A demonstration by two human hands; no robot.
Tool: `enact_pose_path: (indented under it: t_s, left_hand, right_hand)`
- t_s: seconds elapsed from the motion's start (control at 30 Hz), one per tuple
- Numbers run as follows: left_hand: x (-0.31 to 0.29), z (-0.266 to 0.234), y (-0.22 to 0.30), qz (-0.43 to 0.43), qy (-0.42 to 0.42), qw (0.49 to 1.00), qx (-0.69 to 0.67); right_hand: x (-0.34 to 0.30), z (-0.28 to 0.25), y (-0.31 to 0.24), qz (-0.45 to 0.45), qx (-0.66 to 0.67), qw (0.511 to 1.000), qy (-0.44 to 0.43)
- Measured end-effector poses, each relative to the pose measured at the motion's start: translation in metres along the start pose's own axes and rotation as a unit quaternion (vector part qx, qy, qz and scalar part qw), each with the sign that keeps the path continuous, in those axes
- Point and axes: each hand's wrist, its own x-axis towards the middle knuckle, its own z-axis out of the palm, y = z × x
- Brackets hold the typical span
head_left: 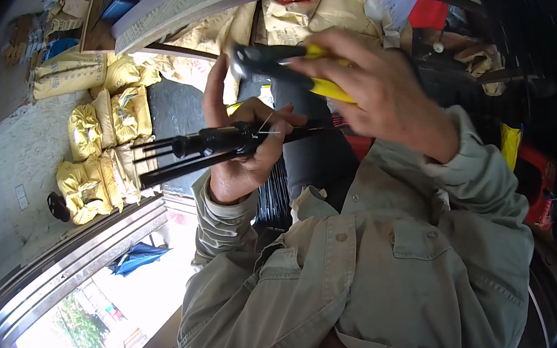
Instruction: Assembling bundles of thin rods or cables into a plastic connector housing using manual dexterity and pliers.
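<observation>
My left hand (241, 173) is wrapped around a black umbrella frame (210, 142), a tube with several thin dark ribs lying along it. Its index finger points upward, free of the tube. A thin pale wire (266, 130) sticks out from the frame beside my left thumb. Above and to the right, my right hand (375, 92) grips pliers (276, 65) with yellow and black handles. The jaws of the pliers, blurred by motion, are close to the raised left fingertip and apart from the wire. Dark pleated material (276, 194) hangs below my left hand.
Several yellowish packed sacks (86, 130) are stacked at the left by the wall. A patterned board edge (195, 2) crosses the top. At the lower left, a blue umbrella (140, 258) shows through a bright opening. Something red (535, 184) stands at the right.
</observation>
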Motion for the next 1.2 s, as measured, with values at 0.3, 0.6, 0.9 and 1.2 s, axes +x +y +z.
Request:
enact_pose_path:
  t_s: [0.3,0.6,0.9,1.2]
  left_hand:
    - [0.005,0.002,0.000,-0.042,0.028,0.998,-0.032]
    - [0.007,0.000,0.002,-0.039,0.032,0.999,-0.011]
    - [0.009,-0.002,0.004,-0.040,0.017,0.999,-0.017]
    - [0.003,-0.003,0.002,-0.030,0.026,0.998,0.043]
  right_hand:
    - [0.008,-0.003,0.023,-0.209,-0.409,0.861,0.216]
    - [-0.001,0.017,0.018,-0.161,-0.432,0.855,0.235]
    - [0.004,0.016,0.013,-0.157,-0.423,0.866,0.215]
    - [-0.017,0.002,-0.003,-0.095,-0.236,0.958,0.130]
